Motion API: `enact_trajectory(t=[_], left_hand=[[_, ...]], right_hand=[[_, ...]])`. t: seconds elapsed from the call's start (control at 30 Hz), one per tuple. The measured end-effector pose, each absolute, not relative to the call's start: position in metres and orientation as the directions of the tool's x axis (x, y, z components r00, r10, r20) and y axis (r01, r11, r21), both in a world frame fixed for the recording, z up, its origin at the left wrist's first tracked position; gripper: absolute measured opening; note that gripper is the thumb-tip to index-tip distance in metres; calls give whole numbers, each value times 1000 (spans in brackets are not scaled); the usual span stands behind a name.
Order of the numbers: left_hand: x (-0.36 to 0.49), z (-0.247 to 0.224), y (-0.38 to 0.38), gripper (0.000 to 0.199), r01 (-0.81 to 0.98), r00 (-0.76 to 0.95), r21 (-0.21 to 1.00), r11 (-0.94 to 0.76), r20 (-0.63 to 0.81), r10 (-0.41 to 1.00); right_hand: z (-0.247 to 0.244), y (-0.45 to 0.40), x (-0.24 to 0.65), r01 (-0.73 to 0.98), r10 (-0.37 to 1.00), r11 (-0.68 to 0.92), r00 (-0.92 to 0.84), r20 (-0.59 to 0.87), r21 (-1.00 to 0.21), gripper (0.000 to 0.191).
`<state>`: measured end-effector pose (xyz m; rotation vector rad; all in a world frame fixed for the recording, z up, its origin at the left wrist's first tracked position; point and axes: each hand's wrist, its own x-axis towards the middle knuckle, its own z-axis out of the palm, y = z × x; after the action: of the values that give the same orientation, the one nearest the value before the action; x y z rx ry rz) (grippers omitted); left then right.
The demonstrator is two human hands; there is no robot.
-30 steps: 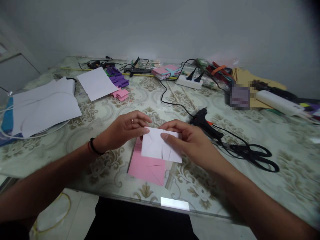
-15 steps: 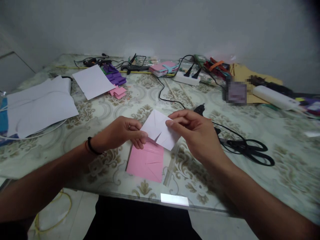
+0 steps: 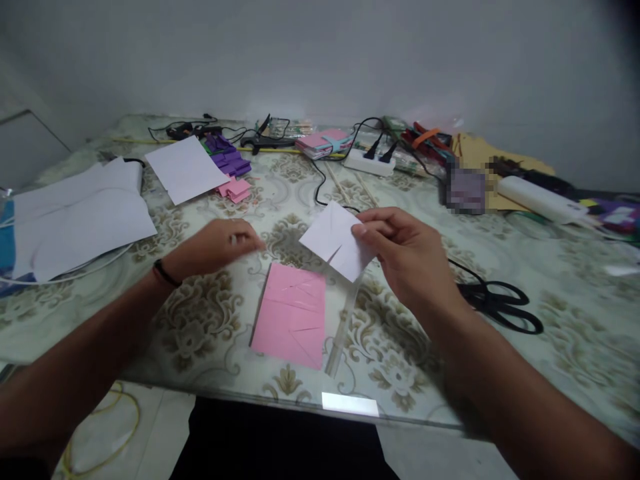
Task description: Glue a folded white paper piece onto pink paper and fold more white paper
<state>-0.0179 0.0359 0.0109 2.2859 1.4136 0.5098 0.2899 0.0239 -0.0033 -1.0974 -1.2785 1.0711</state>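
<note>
My right hand [image 3: 400,250] pinches a small white piece of paper [image 3: 327,233] by its right side, thumb on top, and holds it above the table. The white paper has crease lines and a slit at its lower edge. My left hand [image 3: 217,247] is in the air to the left of it, apart from the paper, slightly blurred, fingers loosely bent with nothing in them. Below the hands, a pink folded paper [image 3: 290,317] with creases and slits lies flat on the table. To its right lies a clear ruler-like strip [image 3: 343,333].
Black scissors [image 3: 500,307] lie beyond my right wrist. White sheets [image 3: 80,220] cover the left side, near a white square sheet [image 3: 185,170] and purple folded paper [image 3: 230,160]. At the back stand a power strip [image 3: 370,162] with cords and a pink bundle [image 3: 323,142].
My left hand has let go of the white paper and moved left. My right hand has raised the paper slightly up and to the right, baring more of the pink paper.
</note>
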Motion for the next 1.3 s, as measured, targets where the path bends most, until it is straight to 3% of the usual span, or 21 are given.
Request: enact_trajectory(t=[0.03, 0.1, 0.2, 0.43, 0.67, 0.83, 1.07, 1.3], left_hand=[[-14, 7, 32, 46, 715, 536, 488, -501, 77, 840], [-6, -1, 24, 78, 679, 646, 402, -614, 72, 760], [1, -11, 15, 90, 696, 675, 305, -651, 34, 737], [1, -17, 19, 86, 704, 664, 295, -646, 49, 746], [-11, -5, 26, 87, 617, 726, 457, -641, -15, 688], [-13, 0, 26, 90, 615, 706, 506, -605, -13, 708], [-7, -1, 26, 51, 614, 664, 532, -582, 49, 746], [-5, -1, 24, 54, 595, 666, 558, -579, 62, 744]], right_hand=[[-3, 23, 288, 12, 989, 150, -8, 150, -989, 18], [-2, 20, 286, 26, 990, 133, -49, 131, -991, 20], [1, 16, 284, 50, 988, 126, -98, 121, -991, 20], [-8, 8, 269, 76, 961, 93, -267, 70, -993, 22], [-16, 5, 254, 179, 947, 122, -316, 60, -976, 21], [-19, 5, 250, 252, 935, 175, -346, 80, -952, 18], [-26, 7, 249, 269, 928, 160, -368, 52, -950, 17], [-27, 7, 249, 297, 928, 157, -371, 37, -942, 18]])
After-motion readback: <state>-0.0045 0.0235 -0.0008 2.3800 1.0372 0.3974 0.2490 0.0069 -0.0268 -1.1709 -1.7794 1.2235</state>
